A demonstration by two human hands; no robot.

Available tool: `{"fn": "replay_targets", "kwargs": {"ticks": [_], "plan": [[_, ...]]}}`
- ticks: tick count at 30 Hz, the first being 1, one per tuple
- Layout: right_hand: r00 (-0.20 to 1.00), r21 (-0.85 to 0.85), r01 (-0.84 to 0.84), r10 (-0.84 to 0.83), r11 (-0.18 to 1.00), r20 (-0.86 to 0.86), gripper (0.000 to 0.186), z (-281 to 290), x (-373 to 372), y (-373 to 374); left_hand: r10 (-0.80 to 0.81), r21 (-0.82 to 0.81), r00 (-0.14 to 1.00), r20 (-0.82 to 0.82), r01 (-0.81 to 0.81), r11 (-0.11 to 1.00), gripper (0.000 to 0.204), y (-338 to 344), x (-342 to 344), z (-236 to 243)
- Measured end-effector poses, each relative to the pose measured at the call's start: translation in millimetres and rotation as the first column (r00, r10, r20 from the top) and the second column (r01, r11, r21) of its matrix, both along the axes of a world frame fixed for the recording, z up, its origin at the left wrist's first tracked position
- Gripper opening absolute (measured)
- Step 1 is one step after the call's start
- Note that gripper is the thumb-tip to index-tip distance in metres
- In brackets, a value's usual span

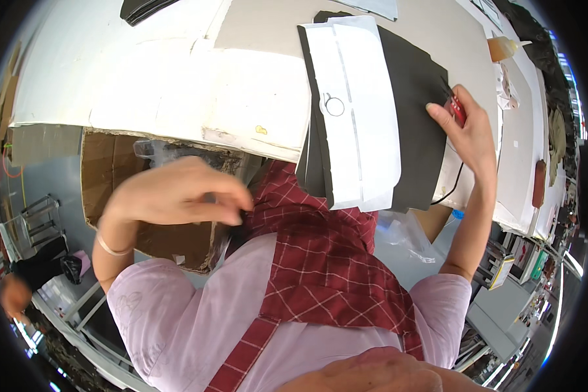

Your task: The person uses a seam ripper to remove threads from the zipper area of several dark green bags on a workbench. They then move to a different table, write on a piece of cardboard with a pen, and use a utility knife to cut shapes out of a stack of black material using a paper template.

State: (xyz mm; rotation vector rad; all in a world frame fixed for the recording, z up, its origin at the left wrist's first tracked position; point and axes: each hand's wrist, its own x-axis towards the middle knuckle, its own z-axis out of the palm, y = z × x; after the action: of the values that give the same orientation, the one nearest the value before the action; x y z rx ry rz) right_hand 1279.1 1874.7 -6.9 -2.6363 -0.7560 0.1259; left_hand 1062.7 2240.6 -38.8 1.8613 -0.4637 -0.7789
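Observation:
On the table in front of me lie several black sheets (pixel 415 124), fanned a little, their near ends reaching over the table edge by my apron. A long white piece (pixel 372 130) rests on top, with a lengthwise line and a dark ring outline. My right hand (pixel 467 127) is at the right edge of the black sheets, closed around red-handled snips (pixel 458 110) whose dark tips point away. My left hand (pixel 183 193), slightly blurred, hovers over an open cardboard box below the table edge. Its fingers are bent toward the thumb, with something dark and unclear at the tips.
The cardboard box (pixel 98 170) stands against the table's front, with clear plastic inside. A black cord (pixel 452 188) hangs near the right edge. Farther right are a bottle of yellowish liquid (pixel 502 48) and a brown-red bar (pixel 539 183). A black stack (pixel 144 8) lies far left.

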Motion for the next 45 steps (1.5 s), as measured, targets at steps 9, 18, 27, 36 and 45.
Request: {"fn": "replay_targets", "kwargs": {"ticks": [9,18,27,36,45], "plan": [[0.978,0.338,0.09,-0.018,0.937,-0.209,0.038,-6.1,-50.7,-15.4,0.203,-0.235,0.689,-0.696,-0.486,0.842,0.053,-103.9,39.2,2.8],[0.604,0.749,0.484,0.446,0.453,-0.66,0.049,-4.7,-62.1,18.0,0.276,-0.577,0.892,0.359,-0.02,0.816,0.044,-122.5,130.3,108.2],[0.693,0.881,0.473,0.615,0.006,-0.377,0.033,17.2,32.9,49.4,0.247,-0.44,0.879,0.407,-0.049,0.897,0.036,-50.7,213.6,154.2],[0.975,0.694,-0.106,-0.064,0.712,0.215,0.038,-45.7,203.3,98.2,0.438,0.253,0.514,0.738,-0.811,0.527,0.049,3.0,254.5,1.2],[0.991,0.64,0.122,-0.063,0.759,-0.115,0.035,-71.6,214.4,94.7,0.334,0.238,0.417,0.846,-0.854,0.463,0.041,-5.4,257.9,-39.7]]}}
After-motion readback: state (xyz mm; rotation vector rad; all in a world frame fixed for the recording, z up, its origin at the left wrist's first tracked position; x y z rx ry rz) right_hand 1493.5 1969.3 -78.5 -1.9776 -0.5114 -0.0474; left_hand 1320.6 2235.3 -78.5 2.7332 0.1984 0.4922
